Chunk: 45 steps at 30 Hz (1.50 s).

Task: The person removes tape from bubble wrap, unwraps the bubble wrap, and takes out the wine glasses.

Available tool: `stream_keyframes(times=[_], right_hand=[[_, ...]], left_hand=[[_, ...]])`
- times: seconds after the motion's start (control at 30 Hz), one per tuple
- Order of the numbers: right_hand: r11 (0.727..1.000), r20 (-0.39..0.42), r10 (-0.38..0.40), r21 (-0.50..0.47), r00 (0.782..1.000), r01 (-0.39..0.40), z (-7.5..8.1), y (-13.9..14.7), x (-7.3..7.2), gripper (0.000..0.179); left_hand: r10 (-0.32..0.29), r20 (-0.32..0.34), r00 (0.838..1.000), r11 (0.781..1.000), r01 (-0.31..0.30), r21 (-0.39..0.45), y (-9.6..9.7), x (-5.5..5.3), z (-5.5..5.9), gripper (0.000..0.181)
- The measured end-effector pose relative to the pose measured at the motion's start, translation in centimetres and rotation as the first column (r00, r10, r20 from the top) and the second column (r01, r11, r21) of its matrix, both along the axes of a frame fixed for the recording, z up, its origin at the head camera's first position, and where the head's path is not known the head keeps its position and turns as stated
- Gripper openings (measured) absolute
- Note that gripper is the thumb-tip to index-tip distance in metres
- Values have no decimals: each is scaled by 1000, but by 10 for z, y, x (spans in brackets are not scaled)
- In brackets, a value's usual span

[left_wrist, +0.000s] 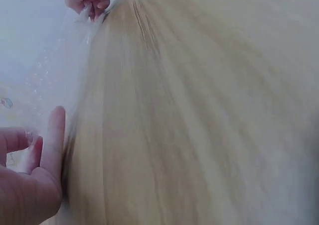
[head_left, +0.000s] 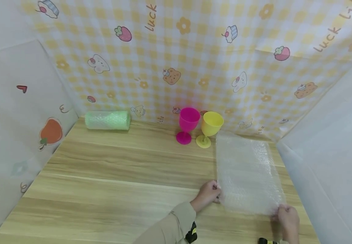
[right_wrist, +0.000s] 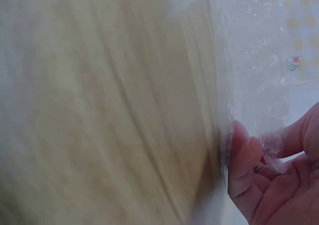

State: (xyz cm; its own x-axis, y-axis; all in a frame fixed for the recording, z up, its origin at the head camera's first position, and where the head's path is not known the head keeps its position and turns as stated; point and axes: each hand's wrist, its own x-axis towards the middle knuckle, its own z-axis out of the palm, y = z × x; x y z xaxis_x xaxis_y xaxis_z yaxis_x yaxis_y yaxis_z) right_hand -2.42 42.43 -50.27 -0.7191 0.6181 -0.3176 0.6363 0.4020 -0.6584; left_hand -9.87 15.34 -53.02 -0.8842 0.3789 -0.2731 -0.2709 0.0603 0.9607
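A clear sheet of bubble wrap [head_left: 246, 173] lies across the right part of the wooden table, its far edge near the back wall. My left hand [head_left: 207, 195] pinches its near left corner between thumb and fingers; in the left wrist view that hand [left_wrist: 32, 175] has one finger extended along the sheet. At the near right corner my right hand [head_left: 288, 218] grips the film, and the right wrist view shows the bubble wrap [right_wrist: 254, 75] bunched between thumb and curled fingers. Left of the sheet's far end stand a yellow goblet [head_left: 212, 125] and a magenta goblet [head_left: 189, 120], both upright.
A green roll of bubble wrap [head_left: 107, 120] lies on its side at the back left of the wooden table [head_left: 103, 189]. Behind rises a yellow checked cloth [head_left: 151, 61]. White sheets hang on the left [head_left: 8, 101] and right [head_left: 331, 162].
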Motion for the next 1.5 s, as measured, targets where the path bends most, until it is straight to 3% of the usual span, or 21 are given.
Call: stream_keyframes(times=[0.13, 0.3, 0.47, 0.57, 0.73, 0.83, 0.93, 1.03, 1.17, 1.33, 1.43, 1.5], right_hand=[[998, 35, 39, 52, 999, -41, 1, -1, -3, 32], [998, 44, 29, 60, 999, -32, 3, -5, -6, 36], [997, 41, -10, 77, 999, 7, 4, -10, -4, 41], [996, 28, -67, 60, 997, 65, 3, -12, -2, 44], [986, -1, -164, -11, 986, 164, 3, -13, 1, 46], [970, -10, -208, -131, 978, 205, 4, -12, 2, 50], [948, -36, -222, -241, 974, 207, 4, -10, 3, 56], [938, -64, -227, -282, 972, 201, 3, -9, 4, 57], [928, -69, -252, -299, 965, 221, 2, -8, 3, 49], [912, -107, -248, -360, 963, 196, 3, -8, 7, 55], [903, -118, -206, -404, 971, 143, 5, -7, 10, 64], [913, -123, -182, -390, 976, 121, 8, -8, 11, 68]], left_hand=[[-8, -7, 1000, 1000, 8, -20, -4, 2, 5, 11], [21, -42, 999, 1000, -21, 0, -8, 5, 4, 11], [57, -26, 998, 996, -55, 74, -9, 4, 0, 5], [63, -17, 998, 995, -61, 78, -8, 5, 0, 4], [64, 29, 998, 997, -65, 37, -8, 11, 4, 7], [50, 79, 996, 998, -53, 35, -8, 17, 8, 8], [43, 106, 993, 998, -47, 43, -7, 21, 11, 11], [61, 115, 991, 996, -68, 60, -7, 23, 12, 12], [81, 152, 985, 988, -99, 116, -8, 20, 11, 16], [38, 189, 981, 975, -77, 207, -15, 14, 7, 44], [5, 152, 988, 969, -42, 242, -28, 7, 7, 52], [-2, 115, 993, 970, -26, 242, -42, 1, 9, 52]])
